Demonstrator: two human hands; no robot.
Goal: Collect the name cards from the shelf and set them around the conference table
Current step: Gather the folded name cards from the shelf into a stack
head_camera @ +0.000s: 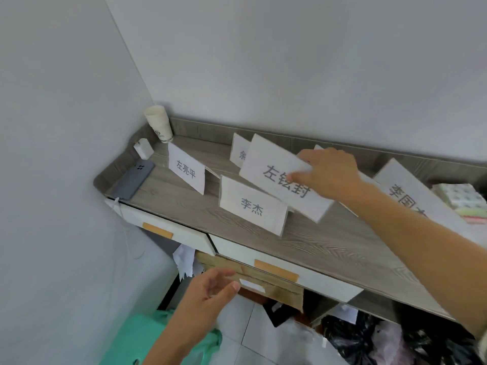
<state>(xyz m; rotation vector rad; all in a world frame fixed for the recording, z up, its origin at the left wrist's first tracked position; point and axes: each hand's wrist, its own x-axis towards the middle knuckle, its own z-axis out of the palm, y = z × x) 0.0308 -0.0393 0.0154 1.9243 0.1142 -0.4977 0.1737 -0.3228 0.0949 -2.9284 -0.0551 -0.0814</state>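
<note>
Several white folded name cards with black characters stand on the grey wood-grain shelf top (316, 246). My right hand (329, 175) grips the top edge of the largest card (274, 177), lifted and tilted above the shelf. A smaller card (251, 206) stands in front of it, another card (187, 168) stands to the left, one card (238, 152) is partly hidden behind, and one card (411, 196) stands at the right behind my forearm. My left hand (210, 288) hovers open below the shelf's front edge, holding nothing.
At the shelf's left end are a grey phone (135, 179), a white charger (143, 148) and stacked paper cups (159, 123). A tissue pack (459, 200) lies far right. White drawers with orange handles (276, 270) sit below; bags and clutter (369, 338) are on the floor. Walls close in left and behind.
</note>
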